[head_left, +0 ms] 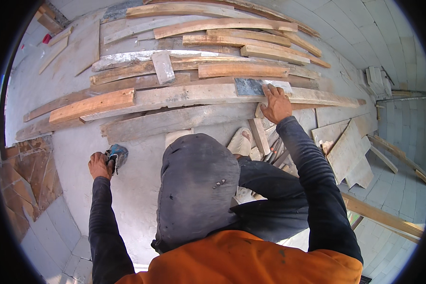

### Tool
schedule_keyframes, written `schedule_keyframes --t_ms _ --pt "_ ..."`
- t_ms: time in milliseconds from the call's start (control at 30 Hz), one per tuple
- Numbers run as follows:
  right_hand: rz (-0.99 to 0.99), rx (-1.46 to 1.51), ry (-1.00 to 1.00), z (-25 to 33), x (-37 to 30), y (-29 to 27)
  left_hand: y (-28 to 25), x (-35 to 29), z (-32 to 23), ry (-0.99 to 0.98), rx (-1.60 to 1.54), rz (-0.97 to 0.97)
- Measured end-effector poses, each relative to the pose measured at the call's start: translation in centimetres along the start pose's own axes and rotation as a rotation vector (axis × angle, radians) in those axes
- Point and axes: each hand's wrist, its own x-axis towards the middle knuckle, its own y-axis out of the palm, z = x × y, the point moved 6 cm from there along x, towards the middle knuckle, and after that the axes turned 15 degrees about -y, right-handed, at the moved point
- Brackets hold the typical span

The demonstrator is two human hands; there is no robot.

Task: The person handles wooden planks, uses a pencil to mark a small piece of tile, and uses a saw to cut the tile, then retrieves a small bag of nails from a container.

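My left hand (101, 165) is closed around a teal power tool (118, 155) with a dark body, resting low over the pale floor; its exact kind is hard to make out. My right hand (276, 106) grips a short board (249, 87), dark grey at one end and whitish at the other. That board lies on a long pale timber beam (184, 96). A shorter orange-brown wood block (93, 105) rests on the beam's left end. On the near side of the beam runs a rough grey plank (175, 124).
Several timber lengths (227, 24) lie stacked across the far floor. A small white-stained offcut (163, 67) sits across them. To the right are loose plywood pieces (348, 151) and a block wall (355, 28). Brown stone-like tiles (28, 180) are at the left. My bent leg (274, 189) is near the beam.
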Motion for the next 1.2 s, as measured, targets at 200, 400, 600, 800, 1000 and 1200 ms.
schedule_keyframes --t_ms 200,400,600,800,1000,1200 --pt "-0.103 0.013 -0.032 3.2 -0.3 -1.0 1.5 1.5 1.8 0.095 0.049 -0.170" --pt "-0.184 0.364 -0.033 7.3 1.4 -5.0 -3.7 -1.2 1.7 0.128 -0.035 -0.031" --pt "-0.172 0.850 -0.216 18.5 4.0 -16.8 -13.7 -5.2 1.2 0.056 -0.222 0.015" --pt "-0.016 0.748 -0.581 33.9 2.0 -25.2 -27.2 -10.2 -5.1 0.188 -0.314 -0.015" --pt "-0.028 0.692 -0.531 35.4 0.4 -24.9 -34.7 -13.6 -12.0 0.465 -0.500 -0.076" --pt "-0.274 0.613 -0.513 30.8 -2.3 -26.6 -34.4 -13.3 -14.6 0.477 -0.933 0.271"
